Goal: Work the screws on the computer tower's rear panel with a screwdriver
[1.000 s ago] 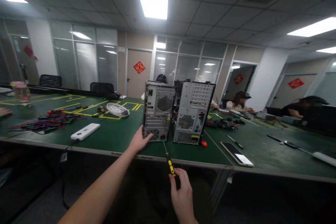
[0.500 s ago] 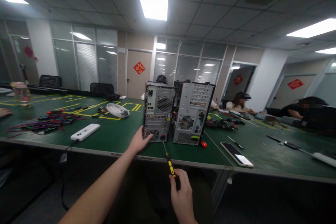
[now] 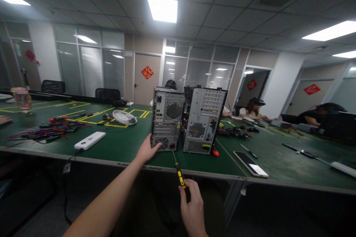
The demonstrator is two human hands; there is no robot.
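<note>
Two computer cases stand upright side by side on the green table, rear panels facing me. My left hand point(image 3: 148, 149) grips the lower left edge of the left computer case point(image 3: 168, 118), thumb on the rear panel near the fan grille and fingers hidden along the side. Between thumb and fingers, my right hand point(image 3: 192, 202) pinches the handle end of a black and yellow screwdriver point(image 3: 180, 174). Its thin shaft points up to the bottom edge of that case, below the red switch; whether the tip sits in a screw cannot be made out. The right computer case point(image 3: 204, 118) stands untouched.
A white power bank point(image 3: 90, 140), bundled wires point(image 3: 47, 130) and a white fan grille point(image 3: 124, 117) lie to the left. On the right are a phone point(image 3: 250, 163), a small tool point(image 3: 249, 150) and black cables point(image 3: 237, 131). People sit at the far right; another person's hand point(image 3: 5, 119) shows at left.
</note>
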